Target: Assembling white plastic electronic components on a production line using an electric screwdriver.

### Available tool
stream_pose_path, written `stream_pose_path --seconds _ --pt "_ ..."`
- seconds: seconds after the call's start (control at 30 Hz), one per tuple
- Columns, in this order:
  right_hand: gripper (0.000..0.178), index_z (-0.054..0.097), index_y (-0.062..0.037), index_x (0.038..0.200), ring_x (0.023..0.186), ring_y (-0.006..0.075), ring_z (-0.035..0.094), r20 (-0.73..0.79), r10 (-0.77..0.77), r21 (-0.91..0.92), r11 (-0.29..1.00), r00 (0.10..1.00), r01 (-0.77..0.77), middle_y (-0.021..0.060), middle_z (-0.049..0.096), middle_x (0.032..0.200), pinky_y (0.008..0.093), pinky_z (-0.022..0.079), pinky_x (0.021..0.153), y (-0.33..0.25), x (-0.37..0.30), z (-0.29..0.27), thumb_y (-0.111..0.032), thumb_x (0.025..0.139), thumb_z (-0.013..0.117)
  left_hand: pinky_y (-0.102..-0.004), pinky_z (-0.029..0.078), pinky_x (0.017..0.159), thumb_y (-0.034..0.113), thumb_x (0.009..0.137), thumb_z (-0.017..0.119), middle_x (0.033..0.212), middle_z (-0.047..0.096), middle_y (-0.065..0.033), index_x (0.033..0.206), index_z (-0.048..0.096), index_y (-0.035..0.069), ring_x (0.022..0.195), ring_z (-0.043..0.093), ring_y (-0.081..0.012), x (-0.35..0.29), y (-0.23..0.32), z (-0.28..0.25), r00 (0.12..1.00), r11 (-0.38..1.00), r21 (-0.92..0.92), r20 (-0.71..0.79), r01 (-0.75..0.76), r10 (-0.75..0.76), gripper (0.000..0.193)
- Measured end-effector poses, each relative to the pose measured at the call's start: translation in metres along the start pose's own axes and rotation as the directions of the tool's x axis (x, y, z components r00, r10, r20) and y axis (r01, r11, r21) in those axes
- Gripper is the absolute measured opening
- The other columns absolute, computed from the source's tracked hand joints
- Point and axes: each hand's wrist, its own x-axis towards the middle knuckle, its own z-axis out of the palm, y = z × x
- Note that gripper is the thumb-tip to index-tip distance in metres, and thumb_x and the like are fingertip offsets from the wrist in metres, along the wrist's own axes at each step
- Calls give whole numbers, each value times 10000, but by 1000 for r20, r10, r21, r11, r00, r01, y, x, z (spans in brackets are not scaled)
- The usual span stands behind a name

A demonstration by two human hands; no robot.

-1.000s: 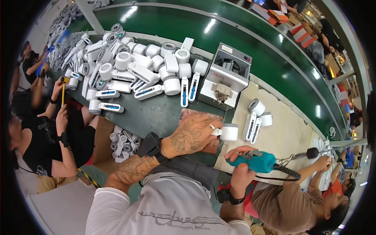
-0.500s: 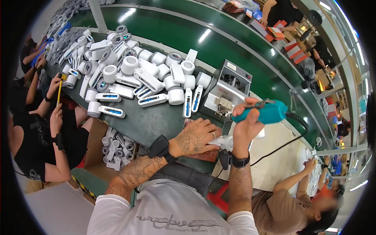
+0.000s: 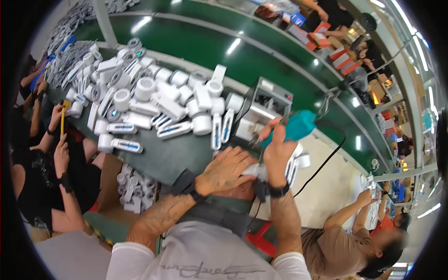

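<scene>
My right hand (image 3: 275,161) is wrapped round a teal electric screwdriver (image 3: 298,126), and a black cable trails from its back end. The screwdriver slants down toward the metal machine; its bit is hidden or blurred. Just left of it, my left hand (image 3: 226,171) presses on a white plastic piece (image 3: 253,171) that resembles a handheld fan or dryer part. My fingers and right wrist hide much of that piece. It lies over a reddish-brown block (image 3: 241,191) at the bench's near edge.
A silver box-shaped machine (image 3: 249,122) stands beyond my hands. Many white round-headed housings (image 3: 144,88) are heaped on the bench to the left; more white pieces (image 3: 303,160) lie to the right. A carton (image 3: 114,186) of parts sits lower left. Co-workers sit on both sides.
My right hand has brought the screwdriver leftward and lower, closer to the machine and my left hand. The left hand stays on the white piece. The whole view has shifted slightly.
</scene>
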Motion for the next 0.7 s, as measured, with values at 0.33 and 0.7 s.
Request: stream_pose_path --seconds 0.33,0.7 --pt "649 514 10 1036 594 159 521 -24 26 92 995 999 -24 51 508 686 294 436 551 -32 -34 -28 -598 864 660 -436 415 931 406 888 639 1119 578 -88 1234 599 105 1060 521 -283 3 0 0 1000 1000 -22 -1 19 -19 461" --pt "600 538 39 1045 637 164 552 -61 108 134 986 992 -99 63 556 712 300 461 586 -14 -36 -37 -511 874 705 -409 405 941 412 902 617 1135 570 -85 1222 609 94 1076 506 -268 4 -1 -1 999 999 -31 20 36 -35 451"
